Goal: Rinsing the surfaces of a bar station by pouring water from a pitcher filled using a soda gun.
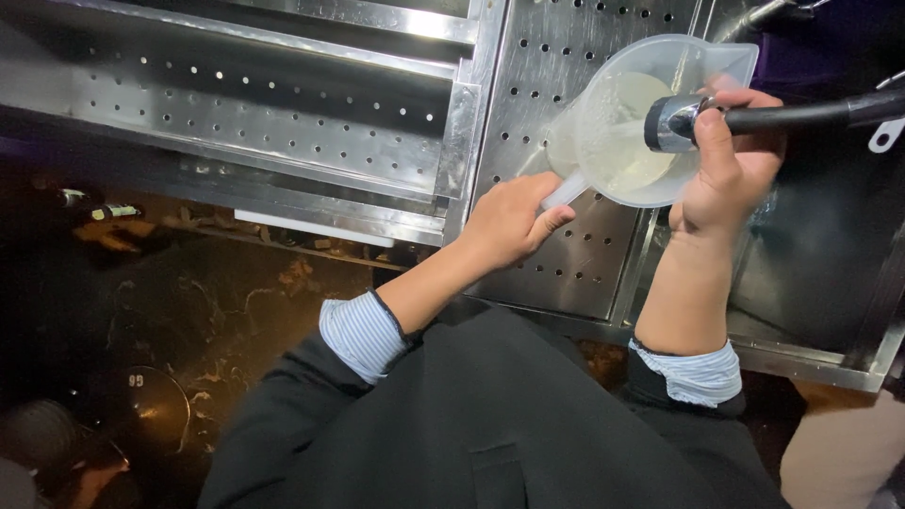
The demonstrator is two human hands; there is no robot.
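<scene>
The translucent plastic jug (pixel 641 123) was held above the perforated steel surface (pixel 556 236) of the sink unit, tipped so that its open mouth faced up toward the camera and its pouring lip pointed away from the body, toward the upper right of the view. The left hand (pixel 509 221) was closed round the jug's handle (pixel 566 191), which projected from the lower left of the vessel toward the person; the fingers were curled about it and the thumb was laid along its side. The right hand (pixel 731 155) was closed round the black spray hose (pixel 801 115), just behind its chromed nozzle (pixel 671 123). The hose was run in from the right edge of the view, its long axis nearly level, and the nozzle was set at the jug's right rim, aimed leftward into the mouth. The jug therefore lay between the two hands: the left hand was below and left of it, the right hand was touching or just beside its right wall. A pale film or shallow liquid was seen inside the jug; whether water was issuing from the nozzle could not be told. A second perforated steel tray (pixel 255 113) was set well apart to the left. Striped cuffs and dark sleeves were worn on both forearms.
</scene>
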